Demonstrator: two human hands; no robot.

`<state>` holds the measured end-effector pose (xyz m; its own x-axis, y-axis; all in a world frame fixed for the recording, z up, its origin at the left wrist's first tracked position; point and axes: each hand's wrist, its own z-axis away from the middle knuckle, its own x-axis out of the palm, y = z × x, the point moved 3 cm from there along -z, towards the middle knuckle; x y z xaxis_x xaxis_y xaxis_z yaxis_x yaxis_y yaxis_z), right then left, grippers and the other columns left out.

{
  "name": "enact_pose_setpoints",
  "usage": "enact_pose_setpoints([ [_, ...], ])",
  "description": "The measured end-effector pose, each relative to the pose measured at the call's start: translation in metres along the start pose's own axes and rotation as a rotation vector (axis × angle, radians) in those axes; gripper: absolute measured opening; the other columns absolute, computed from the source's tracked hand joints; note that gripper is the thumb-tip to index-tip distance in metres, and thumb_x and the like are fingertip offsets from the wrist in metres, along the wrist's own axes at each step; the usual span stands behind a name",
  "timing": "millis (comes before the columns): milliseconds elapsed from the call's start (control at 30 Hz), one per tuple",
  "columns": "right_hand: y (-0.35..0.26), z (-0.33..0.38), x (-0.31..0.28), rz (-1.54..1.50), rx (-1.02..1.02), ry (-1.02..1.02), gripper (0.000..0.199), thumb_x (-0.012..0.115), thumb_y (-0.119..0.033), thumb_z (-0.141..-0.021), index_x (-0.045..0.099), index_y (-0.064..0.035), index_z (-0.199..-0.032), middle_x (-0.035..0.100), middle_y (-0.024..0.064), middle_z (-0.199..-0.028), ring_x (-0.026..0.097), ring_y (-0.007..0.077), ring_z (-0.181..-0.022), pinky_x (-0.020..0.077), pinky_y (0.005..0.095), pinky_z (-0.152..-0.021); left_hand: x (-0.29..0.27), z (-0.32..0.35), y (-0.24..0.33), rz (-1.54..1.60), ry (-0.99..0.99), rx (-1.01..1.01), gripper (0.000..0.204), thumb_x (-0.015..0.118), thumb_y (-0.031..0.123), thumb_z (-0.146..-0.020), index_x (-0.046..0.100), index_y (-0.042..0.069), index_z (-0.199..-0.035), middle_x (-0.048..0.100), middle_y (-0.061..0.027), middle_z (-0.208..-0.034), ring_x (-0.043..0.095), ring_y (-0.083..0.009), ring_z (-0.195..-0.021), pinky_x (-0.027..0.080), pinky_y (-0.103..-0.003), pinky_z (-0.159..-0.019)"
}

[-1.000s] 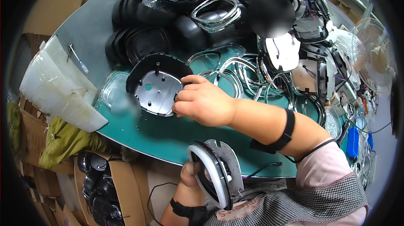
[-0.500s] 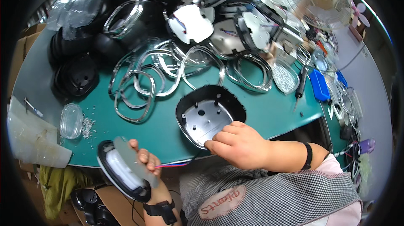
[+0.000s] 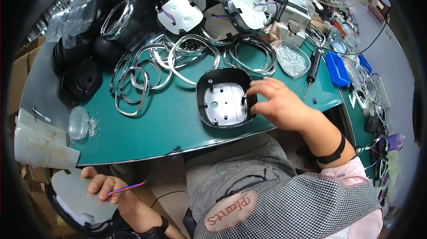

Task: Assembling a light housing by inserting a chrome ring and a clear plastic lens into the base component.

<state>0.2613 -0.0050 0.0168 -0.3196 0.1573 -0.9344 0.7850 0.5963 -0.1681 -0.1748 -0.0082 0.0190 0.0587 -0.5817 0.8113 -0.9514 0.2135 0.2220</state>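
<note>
At the lower left, off the table's front edge, my left hand (image 3: 104, 188) grips a black-rimmed part with a flat grey plate (image 3: 91, 199). My fingers lie over the plate, and red and blue wires (image 3: 129, 187) stick out by them. A black plastic housing (image 3: 226, 116), open at the top, sits near the table's front edge. Inside it show short posts, a round hole and a shiny floor. My right hand (image 3: 280, 103) is at the housing's right wall, fingers and thumb bent on its rim.
Several chrome rings (image 3: 133, 90) lie on the green table (image 3: 169, 121), with black shells and white-plated parts (image 3: 180, 14) piled behind. A screwdriver (image 3: 313, 70), a tray of small screws (image 3: 292, 61) and a blue bin (image 3: 336, 69) are at right. A clear tub (image 3: 78, 123) stands left by spilled screws.
My left hand has carried the plated part further left and down, past the table edge. The housing has shifted right and away and turned; my right hand has moved from its near rim to its right rim.
</note>
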Motion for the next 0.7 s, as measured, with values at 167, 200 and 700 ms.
enact_pose_setpoints([
  [167, 0.03, 0.027, -0.01, 0.162, 0.34, 0.238, 0.032, 0.069, -0.01, -0.075, 0.066, -0.0135, -0.107, 0.057, 0.0141, -0.123, 0.058, 0.0336, -0.109, 0.0485, 0.0416, -0.09, 0.024, -0.013, -0.016, 0.008, 0.067, 0.071, 0.045, 0.047, 0.024, -0.098, 0.04, -0.004, -0.132, 0.061, -0.0193, -0.114, 0.063, -0.029, -0.098, 0.052, -0.042, -0.074],
  [200, 0.032, 0.033, -0.008, 0.143, 0.447, 0.335, 0.032, 0.069, -0.012, -0.077, 0.066, -0.0126, -0.108, 0.06, 0.0136, -0.118, 0.06, 0.0318, -0.101, 0.0502, 0.0398, -0.084, 0.025, -0.017, -0.02, -0.001, 0.07, 0.053, 0.045, 0.048, 0.023, -0.098, 0.04, -0.004, -0.132, 0.061, -0.0189, -0.114, 0.063, -0.0288, -0.099, 0.053, -0.041, -0.074],
  [700, 0.031, 0.036, 0.035, -0.124, 0.816, 0.212, 0.03, 0.059, -0.034, -0.087, 0.064, -0.0078, -0.1, 0.066, 0.0183, -0.079, 0.064, 0.0385, -0.076, 0.0501, 0.0476, -0.069, 0.075, -0.082, -0.09, -0.018, -0.055, -0.076, 0.049, 0.054, 0.023, -0.095, 0.038, -0.004, -0.133, 0.062, -0.0165, -0.112, 0.065, -0.0252, -0.092, 0.053, -0.036, -0.066],
])
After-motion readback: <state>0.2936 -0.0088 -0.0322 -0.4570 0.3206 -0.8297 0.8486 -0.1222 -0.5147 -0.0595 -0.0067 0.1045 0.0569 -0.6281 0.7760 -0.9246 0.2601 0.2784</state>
